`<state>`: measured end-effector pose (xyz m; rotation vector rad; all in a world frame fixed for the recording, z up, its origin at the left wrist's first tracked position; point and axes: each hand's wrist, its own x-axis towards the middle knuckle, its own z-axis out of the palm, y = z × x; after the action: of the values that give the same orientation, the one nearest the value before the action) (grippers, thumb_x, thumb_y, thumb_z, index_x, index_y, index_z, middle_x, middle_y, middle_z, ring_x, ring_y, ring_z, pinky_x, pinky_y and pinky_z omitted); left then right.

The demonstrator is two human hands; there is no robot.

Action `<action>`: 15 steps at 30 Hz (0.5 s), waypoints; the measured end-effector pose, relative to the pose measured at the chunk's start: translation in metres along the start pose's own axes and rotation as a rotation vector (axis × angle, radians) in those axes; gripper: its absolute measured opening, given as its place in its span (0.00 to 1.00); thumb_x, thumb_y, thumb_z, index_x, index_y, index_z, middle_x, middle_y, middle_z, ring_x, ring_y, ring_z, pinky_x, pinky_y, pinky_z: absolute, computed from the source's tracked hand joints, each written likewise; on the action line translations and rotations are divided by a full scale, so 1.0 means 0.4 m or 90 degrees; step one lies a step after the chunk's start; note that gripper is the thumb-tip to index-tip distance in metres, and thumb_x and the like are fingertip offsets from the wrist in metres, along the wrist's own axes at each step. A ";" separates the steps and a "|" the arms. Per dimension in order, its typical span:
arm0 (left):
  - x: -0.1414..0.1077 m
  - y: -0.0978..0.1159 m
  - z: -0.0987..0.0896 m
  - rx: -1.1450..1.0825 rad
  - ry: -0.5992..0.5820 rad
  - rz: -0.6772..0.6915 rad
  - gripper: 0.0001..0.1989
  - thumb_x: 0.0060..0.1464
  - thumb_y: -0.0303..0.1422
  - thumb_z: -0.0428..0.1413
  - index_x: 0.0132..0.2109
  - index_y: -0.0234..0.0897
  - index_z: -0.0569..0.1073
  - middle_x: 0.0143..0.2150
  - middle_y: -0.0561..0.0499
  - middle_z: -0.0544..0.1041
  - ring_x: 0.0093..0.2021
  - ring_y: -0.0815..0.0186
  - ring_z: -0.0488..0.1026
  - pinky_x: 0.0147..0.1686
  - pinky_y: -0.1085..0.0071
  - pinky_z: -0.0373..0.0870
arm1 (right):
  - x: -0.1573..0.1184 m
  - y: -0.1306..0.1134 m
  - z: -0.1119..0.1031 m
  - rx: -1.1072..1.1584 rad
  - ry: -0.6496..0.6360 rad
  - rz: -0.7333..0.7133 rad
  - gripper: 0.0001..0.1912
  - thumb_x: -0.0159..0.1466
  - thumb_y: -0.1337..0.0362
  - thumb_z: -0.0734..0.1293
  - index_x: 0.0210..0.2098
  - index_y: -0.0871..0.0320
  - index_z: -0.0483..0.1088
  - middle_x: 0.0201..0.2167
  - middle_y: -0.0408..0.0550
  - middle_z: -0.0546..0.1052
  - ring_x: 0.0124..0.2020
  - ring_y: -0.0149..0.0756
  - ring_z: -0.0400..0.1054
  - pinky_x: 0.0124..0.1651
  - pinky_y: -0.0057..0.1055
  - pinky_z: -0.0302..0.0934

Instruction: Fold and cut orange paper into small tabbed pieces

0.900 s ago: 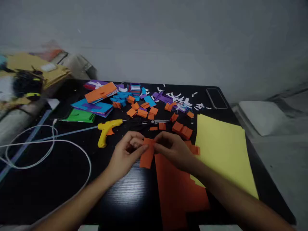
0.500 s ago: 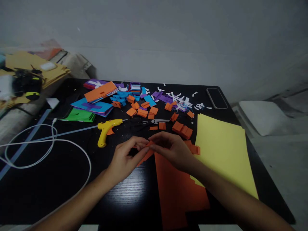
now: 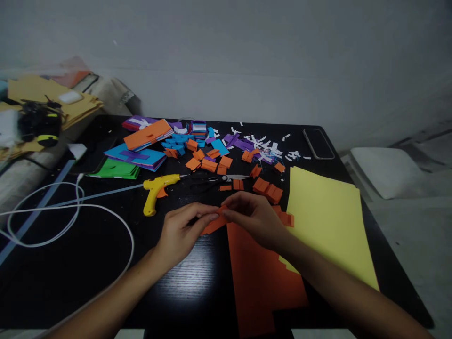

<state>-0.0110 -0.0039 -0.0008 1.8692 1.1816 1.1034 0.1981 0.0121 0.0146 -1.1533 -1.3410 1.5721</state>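
Note:
Between both hands is an orange paper strip [image 3: 216,225], held just above the black table. My left hand [image 3: 181,230] pinches it from the left with thumb and fingertips. From the right, my right hand [image 3: 254,219] pinches the strip's other end, its fingers curved over the top. Part of the strip is hidden behind the left fingers. Under the right hand and forearm lies a large orange paper sheet [image 3: 263,287] with a notch cut from its lower edge. Folded orange paper pieces [image 3: 267,189] sit just beyond the right hand.
A yellow glue gun [image 3: 155,190] and scissors [image 3: 233,178] lie beyond my hands. Yellow sheets [image 3: 328,216] are at right, a phone [image 3: 318,144] at the far right corner. White cable [image 3: 106,209] loops at left. Paper scraps [image 3: 261,146] and folded paper stacks [image 3: 137,156] lie at the back.
The left hand has turned slightly, its fingers lying flatter, and the orange strip has tilted closer to level. Both hands keep their hold on it; other things stay put.

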 end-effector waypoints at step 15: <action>0.008 -0.002 -0.001 -0.094 -0.015 -0.107 0.06 0.59 0.33 0.66 0.43 0.40 0.83 0.37 0.53 0.86 0.35 0.66 0.84 0.34 0.77 0.79 | -0.001 -0.001 -0.003 -0.016 0.002 -0.025 0.09 0.61 0.62 0.76 0.40 0.56 0.78 0.35 0.45 0.81 0.36 0.35 0.76 0.41 0.33 0.70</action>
<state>-0.0110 -0.0005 -0.0004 1.6358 1.1872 1.0443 0.1993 0.0120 0.0150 -1.1371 -1.3765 1.5295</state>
